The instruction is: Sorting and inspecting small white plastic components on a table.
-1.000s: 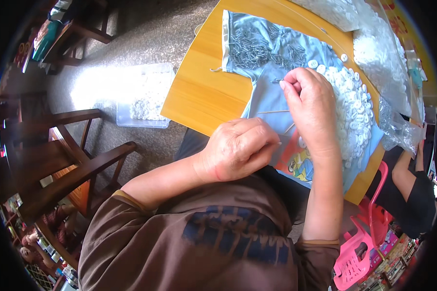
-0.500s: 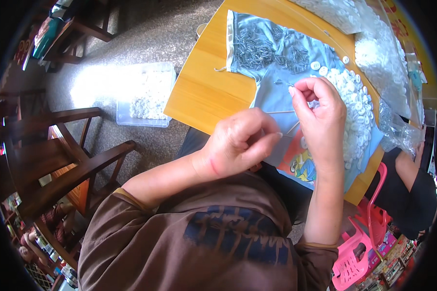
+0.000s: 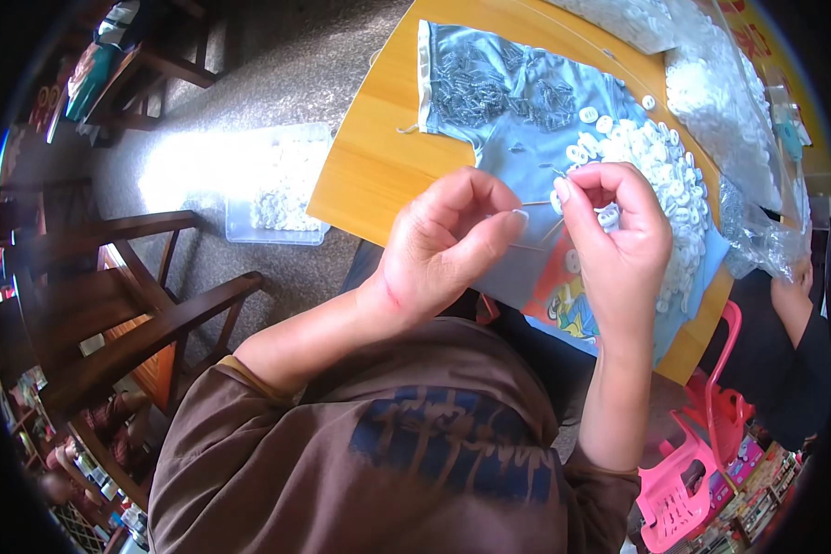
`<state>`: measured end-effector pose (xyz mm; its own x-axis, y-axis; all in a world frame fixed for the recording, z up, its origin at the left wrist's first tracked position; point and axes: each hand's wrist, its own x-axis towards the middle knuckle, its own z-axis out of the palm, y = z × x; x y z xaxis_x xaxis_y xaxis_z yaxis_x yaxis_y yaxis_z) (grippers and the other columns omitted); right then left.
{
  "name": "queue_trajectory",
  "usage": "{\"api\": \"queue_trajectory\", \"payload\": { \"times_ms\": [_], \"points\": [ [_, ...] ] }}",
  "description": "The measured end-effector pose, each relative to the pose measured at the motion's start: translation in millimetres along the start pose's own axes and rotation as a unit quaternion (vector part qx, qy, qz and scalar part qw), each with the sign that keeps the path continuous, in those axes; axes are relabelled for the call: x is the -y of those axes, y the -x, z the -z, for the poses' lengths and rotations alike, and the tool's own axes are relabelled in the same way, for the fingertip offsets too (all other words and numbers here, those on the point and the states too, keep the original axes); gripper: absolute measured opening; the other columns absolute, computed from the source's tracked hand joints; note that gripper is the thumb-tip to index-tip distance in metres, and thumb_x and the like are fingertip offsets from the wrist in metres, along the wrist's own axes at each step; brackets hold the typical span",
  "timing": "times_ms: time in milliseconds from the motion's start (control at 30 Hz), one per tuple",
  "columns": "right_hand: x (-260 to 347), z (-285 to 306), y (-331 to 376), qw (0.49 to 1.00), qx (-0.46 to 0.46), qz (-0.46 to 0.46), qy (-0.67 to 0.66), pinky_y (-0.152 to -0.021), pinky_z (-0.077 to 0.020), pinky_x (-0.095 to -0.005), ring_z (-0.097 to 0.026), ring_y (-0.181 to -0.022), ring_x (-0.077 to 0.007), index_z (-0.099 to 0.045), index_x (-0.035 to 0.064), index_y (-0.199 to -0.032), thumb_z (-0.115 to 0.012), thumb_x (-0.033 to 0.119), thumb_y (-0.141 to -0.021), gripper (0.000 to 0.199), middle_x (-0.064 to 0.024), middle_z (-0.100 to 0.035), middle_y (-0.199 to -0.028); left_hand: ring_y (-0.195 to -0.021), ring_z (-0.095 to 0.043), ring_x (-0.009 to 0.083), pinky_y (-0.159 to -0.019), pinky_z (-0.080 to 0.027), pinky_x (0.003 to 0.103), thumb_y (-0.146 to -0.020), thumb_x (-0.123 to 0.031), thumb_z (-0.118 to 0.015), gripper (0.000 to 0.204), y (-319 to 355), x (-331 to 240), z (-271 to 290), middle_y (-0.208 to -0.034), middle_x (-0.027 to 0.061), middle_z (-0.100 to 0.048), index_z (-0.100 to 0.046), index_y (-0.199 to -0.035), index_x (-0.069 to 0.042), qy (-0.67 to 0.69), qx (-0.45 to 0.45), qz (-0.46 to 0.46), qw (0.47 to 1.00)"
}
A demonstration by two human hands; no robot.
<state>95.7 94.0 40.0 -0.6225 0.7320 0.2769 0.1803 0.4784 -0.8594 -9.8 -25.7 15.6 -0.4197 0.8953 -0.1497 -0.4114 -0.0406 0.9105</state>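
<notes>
My left hand (image 3: 452, 226) is closed, thumb near the curled fingers. A thin pale stick (image 3: 535, 203) reaches from its fingertips toward the right hand; its grip is partly hidden. My right hand (image 3: 623, 217) pinches a small metal piece (image 3: 559, 173) between thumb and forefinger, with a white plastic disc just below the fingertips. Beneath both hands lies a light blue garment (image 3: 517, 166) with a cartoon print (image 3: 567, 300). Small dark coiled-looking metal pieces (image 3: 471, 88) are heaped on its far left part. A pile of white round plastic pieces (image 3: 678, 189) lies beside my right hand.
The yellow wooden table (image 3: 364, 175) carries the garment. Clear bags of white pieces (image 3: 711, 92) line its far right edge. On the floor at left stand a clear bin (image 3: 281, 203) and a dark wooden chair (image 3: 148, 323). A pink chair (image 3: 683, 489) and another person's arm (image 3: 794, 305) are at right.
My left hand has turned and its fingers have loosened a little, rising slightly. My right hand stays nearly in place, still pinching the metal piece. The view has shifted slightly.
</notes>
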Motion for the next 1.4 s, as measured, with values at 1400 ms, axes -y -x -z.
{"api": "queue_trajectory", "payload": {
  "times_ms": [1400],
  "points": [
    [24,-1,21,0.961,0.003,0.219,0.168,-0.056,-0.0419,-0.0326,-0.055,-0.064,-0.0231,-0.057,0.0043,-0.080,-0.066,-0.006,-0.063,0.022,-0.0074,-0.056,-0.073,-0.048,-0.039,0.0028,-0.044,-0.030,0.017,-0.084,-0.005,-0.055,0.006,14,-28,3,-0.063,-0.0001,-0.051,-0.057,-0.086,0.000,0.069,0.032,0.107,0.991]
  ]
}}
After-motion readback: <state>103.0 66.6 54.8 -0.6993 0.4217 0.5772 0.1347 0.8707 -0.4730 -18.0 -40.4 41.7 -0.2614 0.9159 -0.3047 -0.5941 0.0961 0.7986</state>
